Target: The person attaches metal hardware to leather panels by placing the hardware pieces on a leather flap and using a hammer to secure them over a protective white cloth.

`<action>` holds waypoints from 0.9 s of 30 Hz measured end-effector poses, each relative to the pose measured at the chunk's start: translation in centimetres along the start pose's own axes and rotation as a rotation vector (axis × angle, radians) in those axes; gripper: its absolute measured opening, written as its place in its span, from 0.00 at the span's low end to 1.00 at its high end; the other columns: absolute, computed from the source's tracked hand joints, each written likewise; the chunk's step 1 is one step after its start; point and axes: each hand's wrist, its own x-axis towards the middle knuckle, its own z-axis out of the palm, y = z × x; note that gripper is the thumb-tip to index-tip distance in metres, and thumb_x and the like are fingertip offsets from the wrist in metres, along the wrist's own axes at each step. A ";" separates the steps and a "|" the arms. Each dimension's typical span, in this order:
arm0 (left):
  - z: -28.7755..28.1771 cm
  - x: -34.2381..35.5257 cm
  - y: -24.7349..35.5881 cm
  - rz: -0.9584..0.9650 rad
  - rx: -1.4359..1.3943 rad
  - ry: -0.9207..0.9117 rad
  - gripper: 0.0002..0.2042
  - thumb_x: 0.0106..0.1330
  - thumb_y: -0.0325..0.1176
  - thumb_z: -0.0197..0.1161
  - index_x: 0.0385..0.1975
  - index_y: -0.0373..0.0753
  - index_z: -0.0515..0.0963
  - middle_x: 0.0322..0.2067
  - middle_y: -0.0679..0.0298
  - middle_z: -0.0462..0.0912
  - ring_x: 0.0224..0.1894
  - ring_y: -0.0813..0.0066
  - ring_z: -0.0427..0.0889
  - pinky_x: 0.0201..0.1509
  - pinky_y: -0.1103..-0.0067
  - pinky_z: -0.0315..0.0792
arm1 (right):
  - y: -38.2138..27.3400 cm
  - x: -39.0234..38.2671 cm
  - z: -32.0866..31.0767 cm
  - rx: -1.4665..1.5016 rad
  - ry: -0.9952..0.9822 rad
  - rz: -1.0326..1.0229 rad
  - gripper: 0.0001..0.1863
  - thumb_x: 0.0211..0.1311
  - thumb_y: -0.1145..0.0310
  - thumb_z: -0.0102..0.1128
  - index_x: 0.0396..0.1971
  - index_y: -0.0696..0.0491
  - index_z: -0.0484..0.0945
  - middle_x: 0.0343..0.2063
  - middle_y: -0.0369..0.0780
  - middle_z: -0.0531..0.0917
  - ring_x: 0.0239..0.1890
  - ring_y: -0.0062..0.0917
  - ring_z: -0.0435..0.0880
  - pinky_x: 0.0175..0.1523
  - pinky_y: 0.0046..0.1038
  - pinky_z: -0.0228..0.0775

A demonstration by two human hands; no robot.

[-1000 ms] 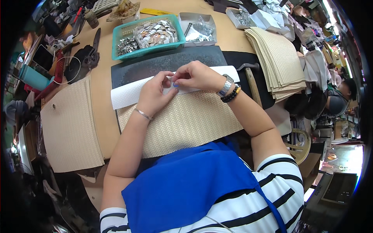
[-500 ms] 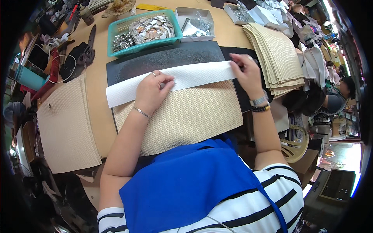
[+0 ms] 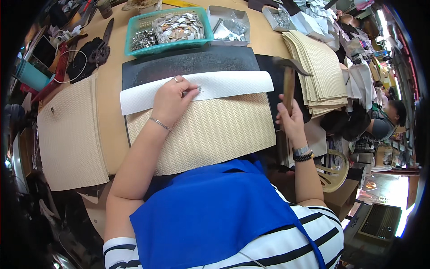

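Observation:
A cream sheet with a woven herringbone texture (image 3: 215, 134) lies in front of me, its far edge turned back as a white flap (image 3: 237, 83). My left hand (image 3: 175, 98) rests on the flap. Its thumb and forefinger pinch a small round metal piece (image 3: 199, 89) against the white surface. To the right of the sheet, my right hand (image 3: 293, 123) grips a hammer (image 3: 289, 85) by its wooden handle, with the dark head raised. Beneath the flap's far side is a worn black board (image 3: 192, 60).
A teal basket (image 3: 208, 27) of metal bits and small flat pieces stands beyond the board, beside a white box (image 3: 246, 33) of hardware. Textured sheets are stacked at right (image 3: 322, 71) and left (image 3: 69, 139). Shears (image 3: 101, 54) lie at far left. A person (image 3: 387, 119) is at far right.
My right hand has left the flap's right end and now holds a raised hammer. The left hand stays at nearly the same spot on the flap.

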 end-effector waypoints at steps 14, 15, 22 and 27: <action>0.0 0.0 -0.3 0.035 0.044 0.001 0.07 0.65 0.32 0.75 0.38 0.36 0.89 0.33 0.62 0.85 0.31 0.71 0.83 0.38 0.76 0.78 | -2.5 -3.2 7.8 -0.334 -0.308 -0.532 0.39 0.74 0.73 0.61 0.81 0.48 0.57 0.43 0.53 0.85 0.41 0.42 0.87 0.51 0.34 0.77; -0.1 0.1 -0.3 0.027 0.038 -0.007 0.07 0.65 0.31 0.75 0.38 0.36 0.89 0.33 0.62 0.85 0.31 0.71 0.83 0.38 0.75 0.78 | -2.8 -3.0 8.0 -0.361 -0.326 -0.528 0.39 0.73 0.73 0.61 0.80 0.48 0.57 0.40 0.53 0.84 0.39 0.42 0.86 0.49 0.36 0.77; 0.1 0.1 -0.8 0.054 0.055 -0.009 0.07 0.65 0.30 0.74 0.39 0.35 0.89 0.33 0.62 0.85 0.30 0.71 0.83 0.38 0.76 0.77 | -2.4 -1.9 8.6 -0.342 -0.271 -0.689 0.39 0.71 0.74 0.63 0.79 0.47 0.60 0.32 0.50 0.82 0.32 0.42 0.83 0.42 0.39 0.75; -0.1 0.1 -0.9 0.054 0.045 0.001 0.07 0.65 0.29 0.74 0.39 0.35 0.89 0.33 0.62 0.85 0.30 0.72 0.82 0.37 0.77 0.77 | -3.2 -1.9 8.1 -0.425 -0.345 -0.601 0.39 0.71 0.74 0.63 0.79 0.47 0.60 0.34 0.50 0.82 0.32 0.42 0.83 0.41 0.39 0.75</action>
